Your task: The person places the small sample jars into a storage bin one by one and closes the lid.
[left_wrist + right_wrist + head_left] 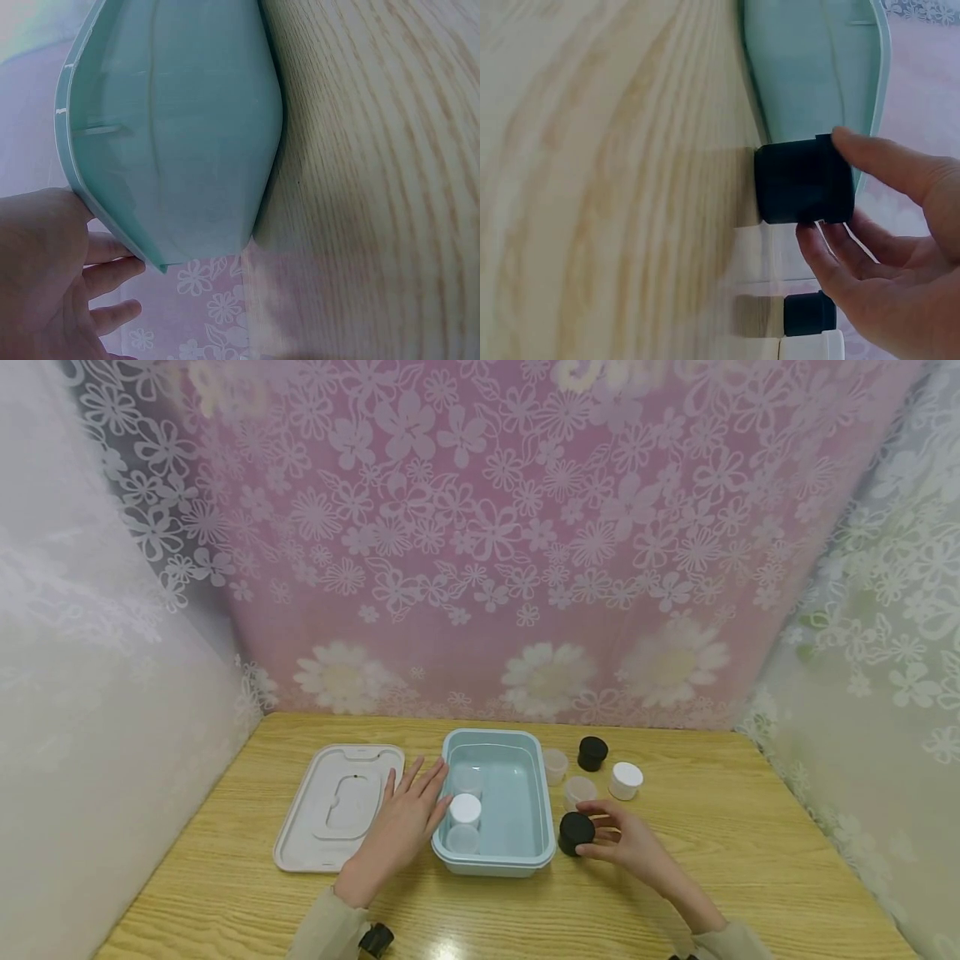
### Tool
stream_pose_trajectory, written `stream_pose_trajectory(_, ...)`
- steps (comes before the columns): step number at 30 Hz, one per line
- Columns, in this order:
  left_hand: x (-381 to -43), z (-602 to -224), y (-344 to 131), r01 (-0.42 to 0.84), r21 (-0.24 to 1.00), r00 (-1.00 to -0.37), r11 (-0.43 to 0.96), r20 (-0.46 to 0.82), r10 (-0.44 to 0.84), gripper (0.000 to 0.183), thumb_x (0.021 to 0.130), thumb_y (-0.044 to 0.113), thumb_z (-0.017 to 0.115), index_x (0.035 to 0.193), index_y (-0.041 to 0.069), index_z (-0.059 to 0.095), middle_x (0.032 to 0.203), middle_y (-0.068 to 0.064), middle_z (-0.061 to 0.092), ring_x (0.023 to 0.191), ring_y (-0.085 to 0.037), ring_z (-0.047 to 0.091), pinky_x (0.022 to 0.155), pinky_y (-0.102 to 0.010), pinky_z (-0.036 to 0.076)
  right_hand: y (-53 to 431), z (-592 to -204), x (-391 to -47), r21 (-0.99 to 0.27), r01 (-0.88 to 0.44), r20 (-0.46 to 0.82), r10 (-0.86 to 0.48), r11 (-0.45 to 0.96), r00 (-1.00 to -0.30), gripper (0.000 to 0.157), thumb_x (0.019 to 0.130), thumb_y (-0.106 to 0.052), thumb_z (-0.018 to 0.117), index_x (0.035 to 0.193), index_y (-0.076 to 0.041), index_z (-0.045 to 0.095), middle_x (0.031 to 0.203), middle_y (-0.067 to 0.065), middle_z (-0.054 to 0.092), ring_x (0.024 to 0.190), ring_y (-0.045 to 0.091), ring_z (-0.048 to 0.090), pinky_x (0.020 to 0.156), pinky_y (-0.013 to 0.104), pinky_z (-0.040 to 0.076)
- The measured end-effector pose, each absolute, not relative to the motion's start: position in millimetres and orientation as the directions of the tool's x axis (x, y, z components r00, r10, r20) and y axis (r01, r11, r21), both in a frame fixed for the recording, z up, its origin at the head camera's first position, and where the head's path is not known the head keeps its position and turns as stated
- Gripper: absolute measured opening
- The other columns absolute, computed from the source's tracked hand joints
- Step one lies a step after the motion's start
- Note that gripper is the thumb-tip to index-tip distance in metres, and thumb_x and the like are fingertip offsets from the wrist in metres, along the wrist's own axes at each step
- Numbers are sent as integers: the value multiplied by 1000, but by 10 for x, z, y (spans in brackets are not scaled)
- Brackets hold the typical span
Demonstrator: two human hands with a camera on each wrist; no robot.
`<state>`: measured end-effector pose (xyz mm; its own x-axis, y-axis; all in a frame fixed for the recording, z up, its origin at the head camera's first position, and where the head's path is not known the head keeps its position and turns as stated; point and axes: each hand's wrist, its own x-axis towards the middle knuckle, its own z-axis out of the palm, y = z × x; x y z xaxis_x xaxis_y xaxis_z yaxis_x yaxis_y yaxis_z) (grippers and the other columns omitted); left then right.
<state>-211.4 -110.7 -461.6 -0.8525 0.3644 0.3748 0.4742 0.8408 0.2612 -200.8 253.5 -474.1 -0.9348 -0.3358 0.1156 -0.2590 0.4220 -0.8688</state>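
Observation:
My right hand (pixel 626 843) pinches a small black lidded jar (pixel 576 833) between thumb and fingers, just right of the light blue plastic tub (pixel 517 860). In the right wrist view the black jar (pixel 802 181) is upright, its base right at the wooden table. My left hand (pixel 408 814) rests with fingers spread along the tub's left rim, and its fingertips touch the rim in the left wrist view. Inside the tub, along its left side, stand a white-lidded jar (pixel 466 810) and two clear jars, one in front (pixel 462 839) and one behind (pixel 468 781).
Right of the tub stand another black jar (pixel 592 753), a white jar (pixel 626 781) and two clear jars, the nearer one (pixel 580 793) just behind the held jar and the other (pixel 555 766) farther back. A white lid (pixel 300 827) lies flat at left. A flowered curtain (pixel 480 568) hangs behind the table.

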Motion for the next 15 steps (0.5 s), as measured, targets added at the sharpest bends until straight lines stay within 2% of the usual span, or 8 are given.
stream_pose_trajectory(6,-2116,-4619,-1107,474,275,-854,837,374,361,52,106,31,55,151,6,49,155,-10,48,149,-37,31,117,-68,19,2511,-4723,-2007,-859,-268,134,-314,436,-940,55,85,-7,82,132,9,57,126,27,60,106,36,65,91,40,57)
stream_pose_trajectory(15,-2115,-4617,-1106,482,275,-848,832,384,365,51,105,30,56,149,4,50,153,-11,49,148,-40,34,116,-70,20,2527,-4525,-2003,-850,-250,154,-234,464,-960,53,87,-10,81,134,4,59,129,24,59,112,37,62,94,38,56)
